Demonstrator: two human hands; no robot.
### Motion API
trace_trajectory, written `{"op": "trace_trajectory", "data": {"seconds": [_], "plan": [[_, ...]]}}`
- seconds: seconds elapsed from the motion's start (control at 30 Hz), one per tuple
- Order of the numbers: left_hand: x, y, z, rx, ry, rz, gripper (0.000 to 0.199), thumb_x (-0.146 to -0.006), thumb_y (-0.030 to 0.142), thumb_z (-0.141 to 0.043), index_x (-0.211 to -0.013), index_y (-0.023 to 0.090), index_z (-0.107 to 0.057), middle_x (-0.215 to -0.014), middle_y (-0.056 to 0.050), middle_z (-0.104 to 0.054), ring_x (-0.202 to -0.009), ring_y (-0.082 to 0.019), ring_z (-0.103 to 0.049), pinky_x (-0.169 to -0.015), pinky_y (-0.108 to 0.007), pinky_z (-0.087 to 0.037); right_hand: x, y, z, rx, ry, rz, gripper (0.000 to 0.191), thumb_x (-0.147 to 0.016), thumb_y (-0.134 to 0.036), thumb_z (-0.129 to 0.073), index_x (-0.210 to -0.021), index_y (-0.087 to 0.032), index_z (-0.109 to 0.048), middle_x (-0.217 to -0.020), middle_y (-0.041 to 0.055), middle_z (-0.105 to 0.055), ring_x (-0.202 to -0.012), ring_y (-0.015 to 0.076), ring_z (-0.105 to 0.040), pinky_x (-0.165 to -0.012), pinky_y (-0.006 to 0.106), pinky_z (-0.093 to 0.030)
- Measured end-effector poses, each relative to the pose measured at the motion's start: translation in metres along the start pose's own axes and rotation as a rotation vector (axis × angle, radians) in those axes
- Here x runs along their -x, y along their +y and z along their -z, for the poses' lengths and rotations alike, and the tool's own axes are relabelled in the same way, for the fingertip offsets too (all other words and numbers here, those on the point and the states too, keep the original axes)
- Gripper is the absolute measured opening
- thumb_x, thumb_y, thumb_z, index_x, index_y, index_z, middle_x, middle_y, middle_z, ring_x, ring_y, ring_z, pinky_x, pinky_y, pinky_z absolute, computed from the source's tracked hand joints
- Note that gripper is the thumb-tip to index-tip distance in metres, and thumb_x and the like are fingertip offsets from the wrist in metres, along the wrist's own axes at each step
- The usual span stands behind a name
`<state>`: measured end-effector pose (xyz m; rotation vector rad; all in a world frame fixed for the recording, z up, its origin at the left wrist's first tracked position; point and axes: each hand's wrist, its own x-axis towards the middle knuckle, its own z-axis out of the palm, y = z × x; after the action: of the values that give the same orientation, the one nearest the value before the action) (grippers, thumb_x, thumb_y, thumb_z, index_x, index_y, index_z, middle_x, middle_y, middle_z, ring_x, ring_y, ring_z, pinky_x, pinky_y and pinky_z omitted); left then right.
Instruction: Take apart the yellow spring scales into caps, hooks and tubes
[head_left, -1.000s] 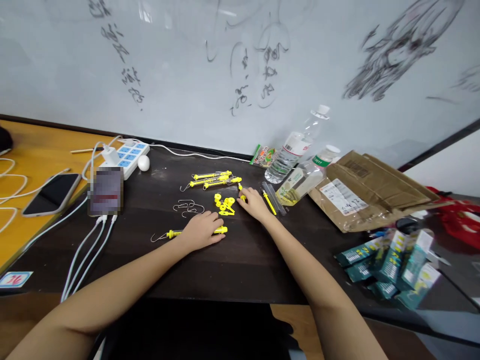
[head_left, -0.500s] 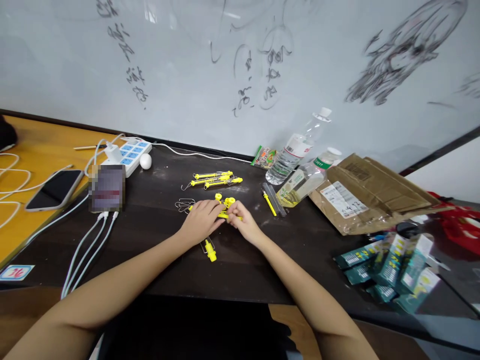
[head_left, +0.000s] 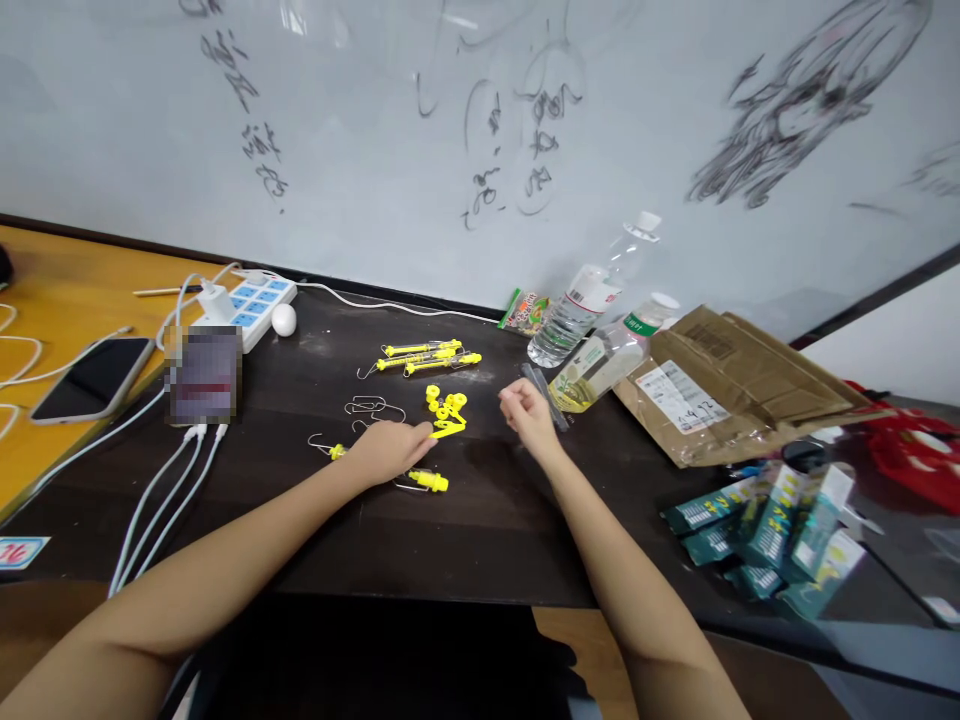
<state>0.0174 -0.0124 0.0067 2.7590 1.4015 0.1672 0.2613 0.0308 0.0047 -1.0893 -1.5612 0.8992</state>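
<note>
- Thing in hand: a yellow spring scale on the dark tabletop, near its front. Hook and collar show on one side of the left hand, the yellow end piece on the other; the middle is hidden, so one continuous body is inferred.
- Left hand: palm down over the scale, fingers close together and partly bent. Fingertips meet a yellow plastic strip; cannot tell whether it is pinched or only touched, nor how firmly the scale is held.
- Right hand: loosely curled, thumb and fingertips drawn together, just beside the clear tubes. Cannot tell whether anything is between the fingers.
- Nearby: small yellow parts in a loose cluster, bent wire hooks just beyond the left hand, more spring scales side by side farther back.
- Handling, judged: scale probably light, its plastic stiff and smooth, prone to rolling. Best hold looks to be mid-body, or at the yellow end piece when steadying it.
- Wire hook judged springy and easily bent or snagged; a poor place to grip.
- Strip probably light and stiff, perhaps brittle if flexed; fingertip pinch near one end should suit.
- Clear tubes likely slippery and crackable; a gentle grip around the wall is preferable to squeezing the rim.
</note>
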Motion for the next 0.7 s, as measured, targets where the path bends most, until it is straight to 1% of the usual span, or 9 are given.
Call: {"op": "trace_trajectory", "data": {"seconds": [0.03,0.1,0.13,0.2,0.3,0.4,0.47,0.57,0.7], "plan": [[0.001,0.001,0.0,-0.002,-0.001,-0.021,0.034,-0.097,0.04,-0.03,-0.092,0.018,-0.055,-0.069,-0.004,-0.065,-0.061,-0.02,-0.061,-0.054,-0.025,-0.037,0.002,0.001,-0.003,0.11,-0.017,0.037,0.022,-0.085,-0.039,-0.052,-0.074,-0.021,-0.044,-0.055,-0.0073,-0.037,-0.046,0.0082,-0.033,-0.046,0.021,-0.028],[0.003,0.005,-0.001,-0.007,0.007,-0.056,0.034,-0.097,0.041,-0.031,-0.09,0.018,-0.055,-0.066,-0.004,-0.064,-0.059,-0.02,-0.061,-0.052,-0.025,-0.035,0.01,0.002,-0.013,0.287,-0.125,0.082,0.014,-0.085,-0.034,-0.051,-0.082,-0.021,-0.049,-0.062,-0.0052,-0.044,-0.054,0.0101,-0.041,-0.054,0.023,-0.033],[0.004,0.006,-0.002,-0.01,0.014,-0.069,0.034,-0.096,0.042,-0.032,-0.089,0.018,-0.056,-0.065,-0.004,-0.063,-0.058,-0.019,-0.06,-0.051,-0.024,-0.033,0.013,0.002,-0.019,0.339,-0.18,0.087,0.011,-0.085,-0.032,-0.051,-0.087,-0.021,-0.049,-0.065,-0.0049,-0.046,-0.056,0.0108,-0.043,-0.056,0.024,-0.034],[0.004,0.007,-0.003,-0.006,0.038,-0.097,0.034,-0.096,0.042,-0.034,-0.086,0.018,-0.056,-0.065,-0.003,-0.063,-0.057,-0.018,-0.06,-0.05,-0.024,-0.031,0.018,0.003,-0.027,0.389,-0.234,0.082,0.016,-0.084,-0.029,-0.051,-0.097,-0.022,-0.047,-0.072,-0.0041,-0.049,-0.059,0.0114,-0.046,-0.058,0.024,-0.036],[0.004,0.006,-0.003,0.027,0.107,-0.186,0.033,-0.096,0.041,-0.036,-0.082,0.019,-0.055,-0.066,-0.001,-0.063,-0.06,-0.015,-0.06,-0.051,-0.023,-0.03,0.018,0.004,-0.028,0.386,-0.184,0.088,0.02,-0.081,-0.028,-0.054,-0.098,-0.022,-0.045,-0.073,-0.0039,-0.047,-0.058,0.0114,-0.045,-0.056,0.024,-0.037],[0.003,0.004,-0.005,0.069,0.192,-0.298,0.033,-0.096,0.042,-0.036,-0.083,0.019,-0.055,-0.068,0.0,-0.063,-0.063,-0.014,-0.06,-0.053,-0.022,-0.031,0.013,0.003,-0.024,0.353,-0.092,0.097,0.018,-0.078,-0.029,-0.058,-0.091,-0.02,-0.048,-0.071,-0.0032,-0.048,-0.057,0.0112,-0.044,-0.055,0.024,-0.037],[0.004,0.004,-0.006,0.085,0.234,-0.327,0.032,-0.096,0.042,-0.035,-0.085,0.02,-0.055,-0.068,0.001,-0.063,-0.062,-0.013,-0.06,-0.053,-0.022,-0.03,0.012,0.003,-0.022,0.333,-0.057,0.1,0.018,-0.078,-0.031,-0.06,-0.089,-0.02,-0.051,-0.072,-0.002,-0.05,-0.059,0.0114,-0.045,-0.055,0.024,-0.038],[0.005,0.005,-0.006,0.117,0.278,-0.237,0.03,-0.096,0.041,-0.035,-0.089,0.02,-0.055,-0.066,0.001,-0.063,-0.058,-0.013,-0.059,-0.051,-0.023,-0.029,0.013,0.003,-0.024,0.317,-0.058,0.111,0.016,-0.08,-0.032,-0.058,-0.088,-0.02,-0.052,-0.07,-0.0023,-0.048,-0.059,0.0116,-0.045,-0.056,0.024,-0.038],[0.003,0.001,0.001,0.208,0.299,0.083,0.024,-0.095,0.036,-0.036,-0.097,0.02,-0.054,-0.064,0.002,-0.062,-0.054,-0.014,-0.058,-0.049,-0.023,-0.027,0.016,0.009,-0.028,0.367,-0.072,0.131,0.017,-0.077,-0.028,-0.058,-0.087,-0.021,-0.046,-0.069,-0.0038,-0.047,-0.059,0.0115,-0.046,-0.055,0.023,-0.038]]}}
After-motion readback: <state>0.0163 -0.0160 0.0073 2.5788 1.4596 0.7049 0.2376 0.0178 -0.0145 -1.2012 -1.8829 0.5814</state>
